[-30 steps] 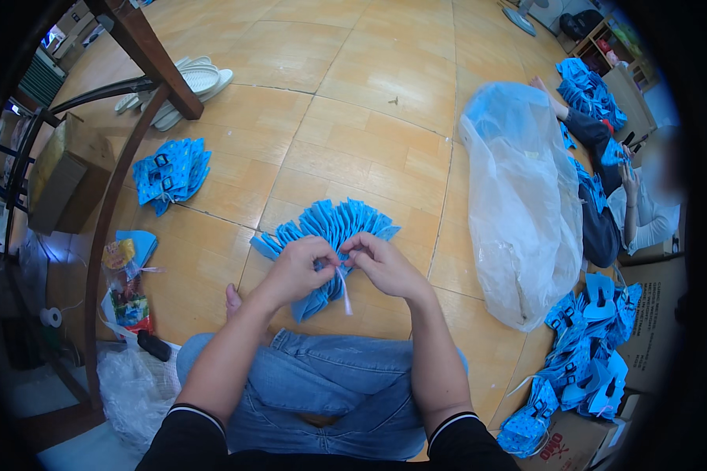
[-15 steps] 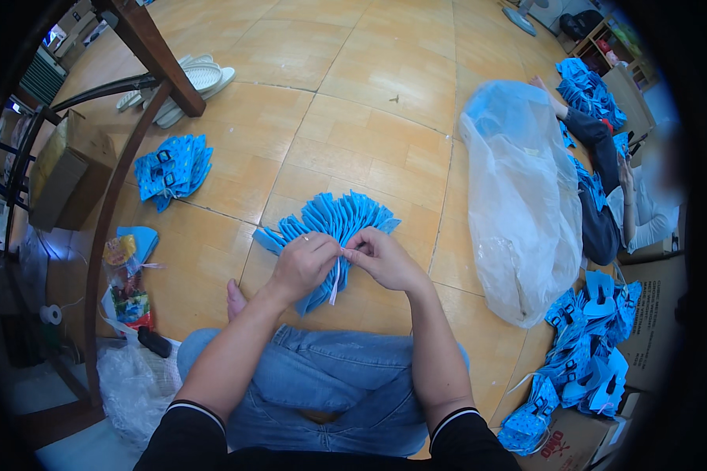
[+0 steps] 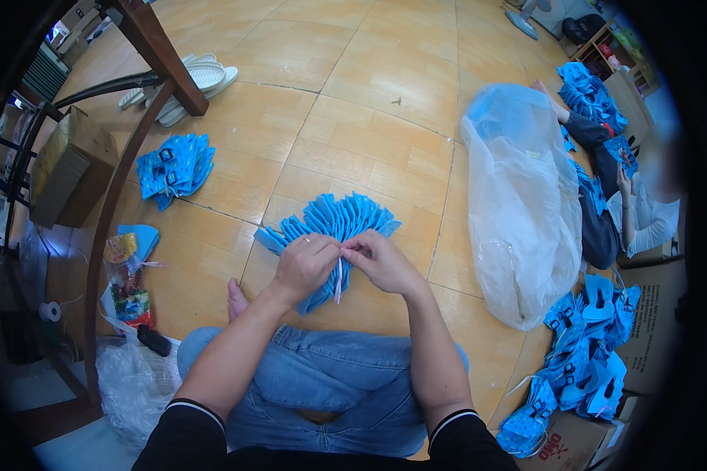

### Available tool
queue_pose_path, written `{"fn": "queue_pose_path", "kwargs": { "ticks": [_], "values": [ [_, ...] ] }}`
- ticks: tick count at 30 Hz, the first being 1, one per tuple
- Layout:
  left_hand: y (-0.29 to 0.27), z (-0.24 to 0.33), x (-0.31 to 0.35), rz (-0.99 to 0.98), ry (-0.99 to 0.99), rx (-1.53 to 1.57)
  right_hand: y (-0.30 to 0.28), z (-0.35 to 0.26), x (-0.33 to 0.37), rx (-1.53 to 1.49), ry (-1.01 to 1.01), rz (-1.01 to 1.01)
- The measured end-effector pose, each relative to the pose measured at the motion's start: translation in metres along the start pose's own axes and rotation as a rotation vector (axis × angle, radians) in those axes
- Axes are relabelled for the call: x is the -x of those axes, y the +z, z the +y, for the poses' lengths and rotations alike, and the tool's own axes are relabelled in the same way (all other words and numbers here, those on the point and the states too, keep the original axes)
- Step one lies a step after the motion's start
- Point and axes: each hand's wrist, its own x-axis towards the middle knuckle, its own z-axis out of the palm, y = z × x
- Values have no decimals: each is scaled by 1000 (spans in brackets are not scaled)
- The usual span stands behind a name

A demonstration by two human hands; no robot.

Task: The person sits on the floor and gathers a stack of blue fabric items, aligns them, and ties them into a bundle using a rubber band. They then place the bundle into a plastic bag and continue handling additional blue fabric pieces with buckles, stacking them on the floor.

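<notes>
Blue and fanned out, one bundle (image 3: 346, 216) sits on the floor (image 3: 369, 133) near us. Our left hand (image 3: 305, 265) and right hand (image 3: 385, 263) pinch one pink string (image 3: 338, 289) over it, fingertips together. One cloudy bag (image 3: 520, 235) lies right; one blue pile (image 3: 175, 169) lies farther left.

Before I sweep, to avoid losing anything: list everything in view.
Fanned bundle: one, blue, under both hands
Tie: one, pale pink, at fingertips
Stack: one, blue, left
Piles: several, blue, right
Big bag: one, whitish, right
Crumpled bag: one, clear, lower left
Packets: count unclear, multicoloured, left
Cardboard boxes: several, brown, left and right
Slippers: several, white, upper left
Wooden frame: one, brown, left
Person: one, light top, right
Dim edges: other items, unclear
Jeans: one, blue, bottom
Left hand: one, bare, on tie
Right hand: one, bare, on tie
</notes>
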Motion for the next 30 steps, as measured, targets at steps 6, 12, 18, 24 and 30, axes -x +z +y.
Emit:
{"fn": "queue_pose_path", "kwargs": {
  "ticks": [6,12,18,24,30],
  "values": [
    [0,0,-2,-15,-39,52,-5,-4,0,-191,166,4],
    [1,2,-2,-33,-169,208,-7,-14,2,-28,124,77],
    [2,2,1,21,-317,313,5,-24,7,275,-51,247],
    [12,8,15,113,-535,552,18,-17,18,356,-67,363],
    [3,21,23,114,-737,475,18,13,33,384,58,484]
  ]
}}
